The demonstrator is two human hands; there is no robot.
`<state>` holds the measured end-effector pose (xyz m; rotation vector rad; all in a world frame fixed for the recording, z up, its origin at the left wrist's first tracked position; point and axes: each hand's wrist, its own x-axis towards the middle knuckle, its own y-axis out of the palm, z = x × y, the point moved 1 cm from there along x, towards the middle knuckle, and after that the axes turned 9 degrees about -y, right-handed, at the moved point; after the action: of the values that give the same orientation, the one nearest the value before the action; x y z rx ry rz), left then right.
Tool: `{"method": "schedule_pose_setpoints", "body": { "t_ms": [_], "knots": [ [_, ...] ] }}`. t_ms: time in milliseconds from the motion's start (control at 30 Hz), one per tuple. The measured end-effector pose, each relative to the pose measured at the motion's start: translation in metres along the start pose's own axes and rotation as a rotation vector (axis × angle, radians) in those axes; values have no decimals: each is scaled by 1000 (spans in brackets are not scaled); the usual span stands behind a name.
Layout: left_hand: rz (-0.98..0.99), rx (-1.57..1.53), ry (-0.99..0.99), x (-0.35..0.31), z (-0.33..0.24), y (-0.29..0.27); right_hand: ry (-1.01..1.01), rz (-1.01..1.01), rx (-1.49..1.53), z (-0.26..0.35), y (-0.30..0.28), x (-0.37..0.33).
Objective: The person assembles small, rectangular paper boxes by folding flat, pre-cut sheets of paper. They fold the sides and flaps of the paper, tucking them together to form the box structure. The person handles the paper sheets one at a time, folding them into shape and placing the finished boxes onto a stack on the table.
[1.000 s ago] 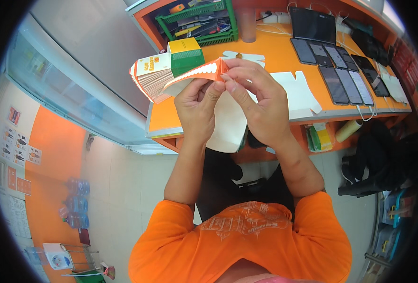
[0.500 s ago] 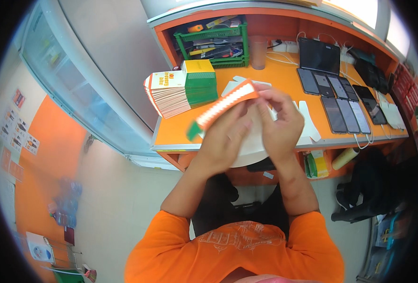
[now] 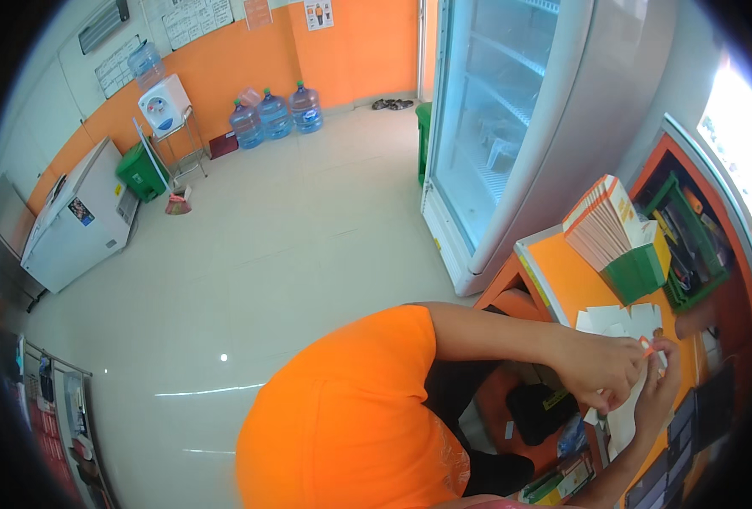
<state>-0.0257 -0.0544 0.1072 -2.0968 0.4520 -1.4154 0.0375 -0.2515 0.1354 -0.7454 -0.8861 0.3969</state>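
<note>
Both of my hands are close together over the orange desk (image 3: 554, 254), at the lower right of the view. Between their fingers is a folded paper carton (image 3: 645, 344), mostly hidden, with only a bit of orange and white showing. My left hand (image 3: 598, 371) has its fingers curled in beside it. Pinching it from the other side is my right hand (image 3: 662, 380). White carton blanks (image 3: 605, 320) lie on the desk just beyond the hands. A fanned stack of folded cartons (image 3: 634, 273), green, yellow, white and orange, stands at the desk's far end.
A green basket (image 3: 685, 301) of tools sits under the shelf. Phones (image 3: 677, 458) lie along the desk's right part. A glass-door fridge (image 3: 478, 127) stands at the desk's end. Water bottles (image 3: 274, 117), a dispenser (image 3: 164, 106) and a chest freezer (image 3: 83, 216) line the far wall.
The view has swung left, bringing the fridge and floor into sight and the desk to the right edge. My hands still hold the carton, which is now more covered by the fingers.
</note>
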Motion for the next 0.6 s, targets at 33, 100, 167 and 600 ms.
{"method": "schedule_pose_setpoints", "body": {
  "t_ms": [33,100,167,600],
  "knots": [
    [-36,35,-2,-3,5,3,-13,-58,-11,-3,3,-2],
    [-235,-72,-258,-8,13,7,24,-137,325,-17,5,-27],
    [-427,-124,-507,-26,22,-3,47,-144,397,-16,25,-31],
    [-818,-572,-903,-49,22,9,-47,-229,-105,30,71,-36]
  ]
}}
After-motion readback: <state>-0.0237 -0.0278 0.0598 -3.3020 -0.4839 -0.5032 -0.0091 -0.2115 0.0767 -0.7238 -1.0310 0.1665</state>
